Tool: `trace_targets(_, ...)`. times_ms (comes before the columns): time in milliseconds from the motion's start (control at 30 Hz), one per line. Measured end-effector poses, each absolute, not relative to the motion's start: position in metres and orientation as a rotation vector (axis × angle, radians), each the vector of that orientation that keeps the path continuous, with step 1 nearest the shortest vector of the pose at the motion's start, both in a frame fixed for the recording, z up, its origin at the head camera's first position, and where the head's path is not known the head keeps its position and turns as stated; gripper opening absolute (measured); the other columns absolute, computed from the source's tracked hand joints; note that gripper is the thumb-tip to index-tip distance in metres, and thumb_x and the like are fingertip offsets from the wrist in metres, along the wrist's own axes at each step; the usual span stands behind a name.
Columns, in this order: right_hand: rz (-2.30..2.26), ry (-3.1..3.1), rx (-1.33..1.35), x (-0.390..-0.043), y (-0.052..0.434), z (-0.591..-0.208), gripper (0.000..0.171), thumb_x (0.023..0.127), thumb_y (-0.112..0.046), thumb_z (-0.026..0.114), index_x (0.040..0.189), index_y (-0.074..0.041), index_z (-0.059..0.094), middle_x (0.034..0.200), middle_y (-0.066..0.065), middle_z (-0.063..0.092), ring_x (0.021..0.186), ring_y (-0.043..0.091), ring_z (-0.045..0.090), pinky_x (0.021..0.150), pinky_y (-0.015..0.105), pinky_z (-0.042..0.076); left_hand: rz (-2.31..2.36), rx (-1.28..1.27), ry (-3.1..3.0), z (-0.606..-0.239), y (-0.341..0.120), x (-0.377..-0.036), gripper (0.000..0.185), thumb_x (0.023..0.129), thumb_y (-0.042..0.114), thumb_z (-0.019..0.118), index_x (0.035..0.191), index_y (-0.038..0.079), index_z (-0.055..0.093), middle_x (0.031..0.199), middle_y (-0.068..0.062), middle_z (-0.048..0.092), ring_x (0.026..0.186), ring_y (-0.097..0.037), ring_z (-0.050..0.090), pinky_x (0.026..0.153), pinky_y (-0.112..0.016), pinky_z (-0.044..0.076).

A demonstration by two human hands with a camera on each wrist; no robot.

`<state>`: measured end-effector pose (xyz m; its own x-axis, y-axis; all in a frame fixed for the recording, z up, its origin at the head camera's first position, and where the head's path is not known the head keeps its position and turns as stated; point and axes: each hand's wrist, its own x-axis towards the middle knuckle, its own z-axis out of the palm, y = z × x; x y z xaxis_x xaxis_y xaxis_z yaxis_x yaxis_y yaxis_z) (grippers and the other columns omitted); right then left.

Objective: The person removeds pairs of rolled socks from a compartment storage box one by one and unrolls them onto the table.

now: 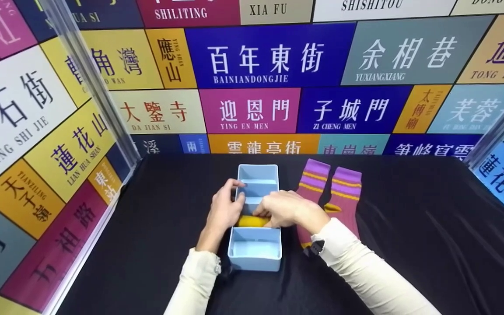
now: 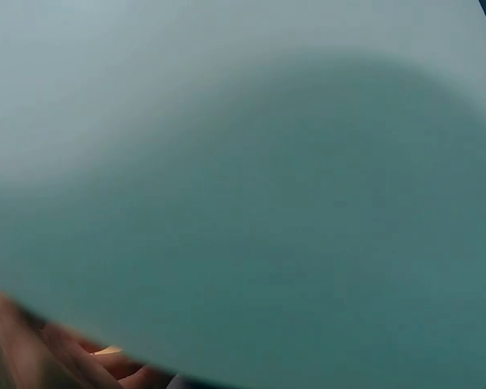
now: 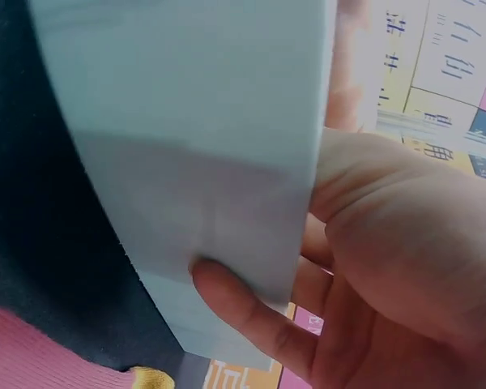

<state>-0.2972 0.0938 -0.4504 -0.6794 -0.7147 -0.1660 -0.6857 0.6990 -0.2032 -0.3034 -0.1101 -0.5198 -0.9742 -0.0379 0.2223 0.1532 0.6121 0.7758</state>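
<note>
A long light-blue divided box (image 1: 254, 264) stands on the black cloth, its compartments in a row running away from me. In a middle compartment lies a yellow rolled bundle (image 1: 248, 222), partly covered by my right hand (image 1: 288, 206). That hand's bent fingers and thumb hold the bundle's right end. In the right wrist view, one finger (image 3: 241, 301) lies against the outside of the box wall (image 3: 186, 178). My left hand (image 1: 225, 205) grips the left rim near the middle compartments. The left wrist view is mostly the blurred box wall (image 2: 267, 211), with fingers at the lower left.
Right of the box, a pair of pink and purple socks (image 1: 344, 192) with yellow stripes lies flat, partly under my right forearm. Black cloth (image 1: 409, 245) covers the table. Panels with printed place names (image 1: 274, 57) rise at the back and sides.
</note>
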Motion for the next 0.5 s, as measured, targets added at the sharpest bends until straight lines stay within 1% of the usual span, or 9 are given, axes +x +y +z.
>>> trace_targets(67, -0.192, 2.692, -1.129, -0.298, 0.094, -0.452, 0.028, 0.091, -0.033, 0.088, 0.119, -0.032, 0.083, 0.104, -0.011, 0.083, 0.095, 0.015, 0.076, 0.081, 0.044, 0.06, -1.294, -0.096, -2.619, -0.52, -0.11, -0.304, 0.022, 0.104, 0.021, 0.068, 0.125, 0.028, 0.07, 0.129, -0.004, 0.075, 0.104, -0.026, 0.067, 0.094, -0.047, 0.054)
trace_targets(133, -0.218, 2.697, -1.149, -0.299, 0.095, -0.454, 0.027, 0.091, -0.034, 0.088, 0.118, -0.031, 0.084, 0.103, -0.011, 0.083, 0.096, 0.013, 0.076, 0.082, 0.043, 0.061, -1.295, -0.098, -2.619, -0.52, -0.11, -0.304, 0.022, 0.104, 0.021, 0.068, 0.125, 0.028, 0.07, 0.129, -0.003, 0.075, 0.103, -0.026, 0.067, 0.093, -0.047, 0.054)
trace_targets(233, -0.283, 2.693, -1.187, -0.301, 0.097, -0.456, 0.029, 0.091, -0.036, 0.088, 0.119, -0.027, 0.084, 0.105, -0.008, 0.084, 0.099, 0.01, 0.079, 0.087, 0.038, 0.063, -1.294, -0.107, -2.61, -0.521, -0.111, -0.304, 0.022, 0.104, 0.021, 0.068, 0.125, 0.027, 0.07, 0.127, -0.003, 0.075, 0.101, -0.025, 0.067, 0.092, -0.047, 0.055)
trace_targets(333, -0.337, 2.691, -1.215, -0.302, 0.1, -0.457, 0.031, 0.091, -0.038, 0.088, 0.119, -0.025, 0.084, 0.106, -0.006, 0.085, 0.099, 0.01, 0.079, 0.088, 0.035, 0.064, -1.288, -0.116, -2.595, -0.521, -0.111, -0.304, 0.022, 0.103, 0.02, 0.069, 0.124, 0.026, 0.071, 0.125, -0.004, 0.076, 0.104, -0.025, 0.067, 0.094, -0.048, 0.055)
trace_targets(500, -0.384, 2.701, -1.217, -0.299, 0.104, -0.458, 0.033, 0.091, -0.038, 0.088, 0.121, -0.025, 0.084, 0.109, -0.006, 0.084, 0.1, 0.009, 0.079, 0.088, 0.034, 0.064, -1.294, -0.124, -2.582, -0.52, -0.111, -0.304, 0.022, 0.102, 0.019, 0.07, 0.122, 0.025, 0.071, 0.123, -0.005, 0.076, 0.105, -0.027, 0.068, 0.096, -0.049, 0.055)
